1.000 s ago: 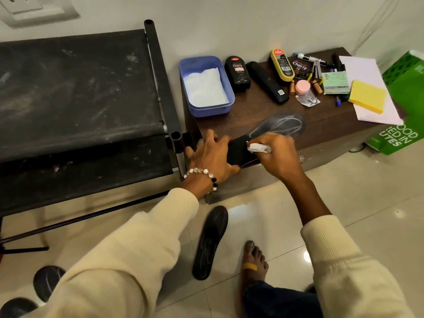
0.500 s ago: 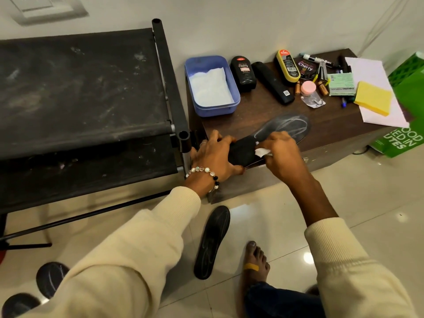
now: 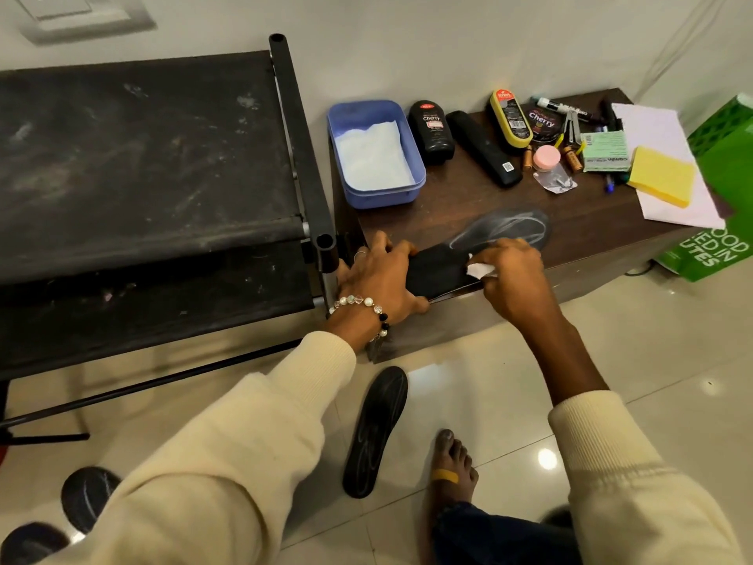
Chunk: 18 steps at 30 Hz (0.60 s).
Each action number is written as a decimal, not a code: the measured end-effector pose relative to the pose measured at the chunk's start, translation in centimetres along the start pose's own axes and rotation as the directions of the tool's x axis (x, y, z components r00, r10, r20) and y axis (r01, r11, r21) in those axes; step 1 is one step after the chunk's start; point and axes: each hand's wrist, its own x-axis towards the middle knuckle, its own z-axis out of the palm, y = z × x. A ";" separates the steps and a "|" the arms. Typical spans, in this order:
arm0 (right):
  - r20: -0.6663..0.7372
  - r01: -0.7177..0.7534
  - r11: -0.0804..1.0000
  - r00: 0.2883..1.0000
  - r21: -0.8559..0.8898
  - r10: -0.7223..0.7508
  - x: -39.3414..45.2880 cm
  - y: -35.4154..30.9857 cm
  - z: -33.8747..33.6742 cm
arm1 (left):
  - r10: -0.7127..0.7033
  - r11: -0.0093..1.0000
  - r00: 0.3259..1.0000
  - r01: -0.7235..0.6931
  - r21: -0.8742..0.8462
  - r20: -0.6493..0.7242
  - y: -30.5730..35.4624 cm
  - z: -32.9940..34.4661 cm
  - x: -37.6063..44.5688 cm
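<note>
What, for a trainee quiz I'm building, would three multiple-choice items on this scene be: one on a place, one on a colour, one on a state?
1. Where does the tub stand?
A. On the table, at its left end
B. On the floor
C. On a chair

2. What colour is the plaster on the foot?
A. Red
B. Yellow
C. Blue

3. What is the right hand doing?
A. Resting empty
B. Lifting a bottle
C. Pinching a tissue on the insole

Answers:
1 A: the tub sits on the wood top, near the wall.
2 B: a yellow strip crosses the foot.
3 C: white tissue shows in its grip, against the black insole on the table.
</note>
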 end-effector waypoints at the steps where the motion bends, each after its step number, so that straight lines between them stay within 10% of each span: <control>1: -0.005 -0.009 1.000 1.000 -0.003 0.009 0.1 -0.4 0.2 | -0.002 1.000 1.000 0.003 0.019 -0.006 0.1 0.0 0.0; 7: 0.114 0.288 0.952 0.947 0.104 -0.299 -0.3 -2.4 -0.5 | 0.036 0.998 0.997 -0.033 0.044 -0.069 0.1 0.4 0.0; 14: -0.015 0.031 0.996 0.999 0.086 -0.030 0.4 -1.0 0.0 | 0.086 0.989 0.995 -0.078 0.124 -0.058 0.2 0.3 0.1; 18: 0.019 0.155 0.982 0.987 0.111 -0.158 0.6 -2.6 0.8 | 0.087 0.989 0.993 -0.078 0.124 -0.076 0.1 0.5 0.0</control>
